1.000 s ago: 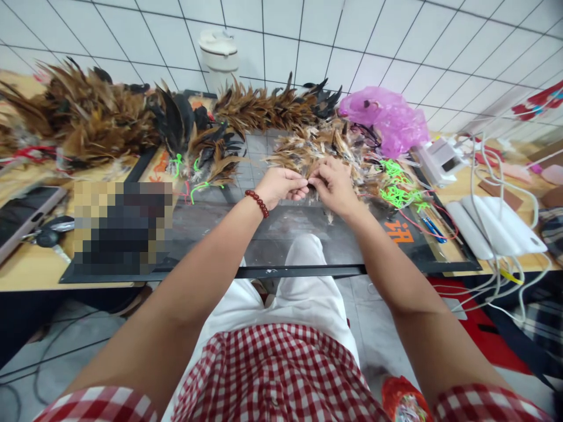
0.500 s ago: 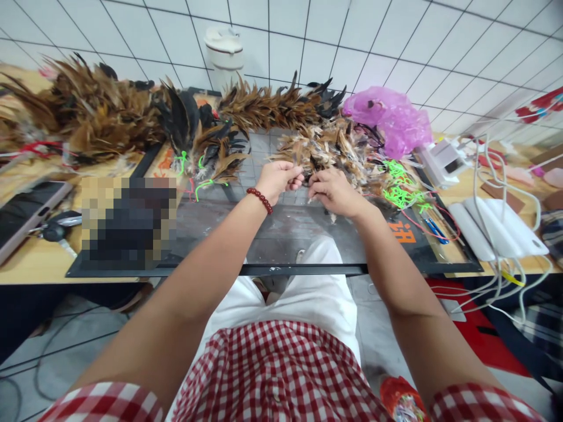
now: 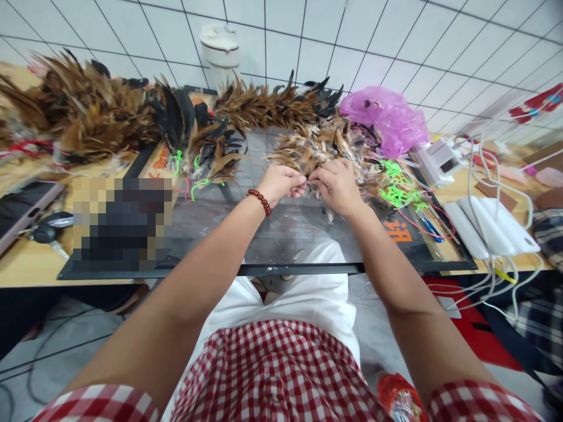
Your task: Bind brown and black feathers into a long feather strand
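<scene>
My left hand point(image 3: 285, 183), with a red bead bracelet point(image 3: 260, 201) at its wrist, is closed in a pinch. My right hand point(image 3: 336, 183) is pinched too, and its fingertips meet those of my left hand. Whatever lies between the fingers is too small to make out. Just behind both hands spreads a pile of loose brown and pale feathers point(image 3: 319, 145). Left of them lie dark feather bunches point(image 3: 211, 149) tied with bright green string. A long row of brown feathers point(image 3: 268, 106) stretches across the back.
A large brown feather heap point(image 3: 105, 111) fills the back left, near a white lidded cup point(image 3: 220, 50). On the right are a pink plastic bag point(image 3: 387, 117), green strings point(image 3: 396, 187), a blue pen-like tool point(image 3: 431, 229) and white power blocks point(image 3: 488, 225) with cables. A phone point(image 3: 29, 205) and keys point(image 3: 48, 231) lie left.
My fingertips have come together; before, a small gap separated the two hands. My right hand has turned slightly and shifted inward. The whole view has moved a little to the right.
</scene>
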The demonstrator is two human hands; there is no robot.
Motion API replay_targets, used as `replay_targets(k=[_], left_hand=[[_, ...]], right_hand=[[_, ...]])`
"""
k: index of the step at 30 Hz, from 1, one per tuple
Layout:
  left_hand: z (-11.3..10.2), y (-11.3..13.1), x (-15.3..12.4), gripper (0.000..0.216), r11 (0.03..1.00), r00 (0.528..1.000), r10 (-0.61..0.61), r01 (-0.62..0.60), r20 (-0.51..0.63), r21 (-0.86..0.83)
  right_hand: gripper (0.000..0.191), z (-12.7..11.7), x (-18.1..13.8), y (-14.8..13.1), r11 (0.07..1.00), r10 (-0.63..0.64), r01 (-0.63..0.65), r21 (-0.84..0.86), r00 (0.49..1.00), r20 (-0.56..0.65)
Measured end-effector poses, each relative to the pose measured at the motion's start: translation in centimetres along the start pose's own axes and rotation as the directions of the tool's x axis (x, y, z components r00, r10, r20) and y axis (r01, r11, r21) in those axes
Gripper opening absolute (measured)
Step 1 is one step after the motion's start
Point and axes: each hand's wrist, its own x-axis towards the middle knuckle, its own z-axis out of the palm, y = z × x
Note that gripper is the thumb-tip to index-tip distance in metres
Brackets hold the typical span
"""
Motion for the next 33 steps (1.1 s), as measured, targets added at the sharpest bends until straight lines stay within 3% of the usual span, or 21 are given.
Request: replay_targets(k=[8, 14, 18, 22, 26, 29, 33], left_hand=[[-0.2, -0.8, 0.7, 0.016, 0.978, 0.991, 0.110, -0.122, 0.078, 0.167], [-0.6, 0.1, 0.7, 0.021, 0.980, 0.985, 0.140, -0.153, -0.103, -0.126], [-0.7, 0.5, 0.2, 0.016, 0.979, 0.999, 0.046, -0.048, -0.011, -0.196], [-0.3, 0.4, -0.3, 0.016, 0.990, 0.993, -0.018, 0.035, 0.118, -0.140], [-0.1, 0.2, -0.3, 0.016, 0.988, 0.977, -0.062, 0.089, 0.202, -0.127], [-0.1, 0.1, -0.2, 0.015, 0.982, 0.968, -0.087, 0.123, 0.237, -0.142], [-0.1, 0.0, -0.2, 0.014, 0.978, 0.962, -0.109, 0.149, 0.252, -0.145]], right_hand=[[0.022, 0.3, 0.1, -0.2, 0.997, -0.011, 0.012, 0.075, 1.000, -0.009], [0.021, -0.3, 0.0, 0.9, 0.970, 0.241, -0.244, 0.001, 0.954, -0.178], [0.014, -0.1, 0.2, 1.1, 0.948, 0.282, -0.242, 0.209, 0.939, -0.195], [0.026, 0.8, 0.6, 0.1, 0.766, 0.352, -0.230, 0.600, 0.932, -0.092], [0.039, 1.3, 0.8, -0.5, 0.558, 0.419, -0.269, 0.785, 0.908, 0.013], [0.036, 1.4, 0.8, -0.5, 0.522, 0.458, -0.283, 0.804, 0.889, 0.015], [0.032, 1.5, 0.7, -0.3, 0.571, 0.433, -0.305, 0.762, 0.901, 0.035]])
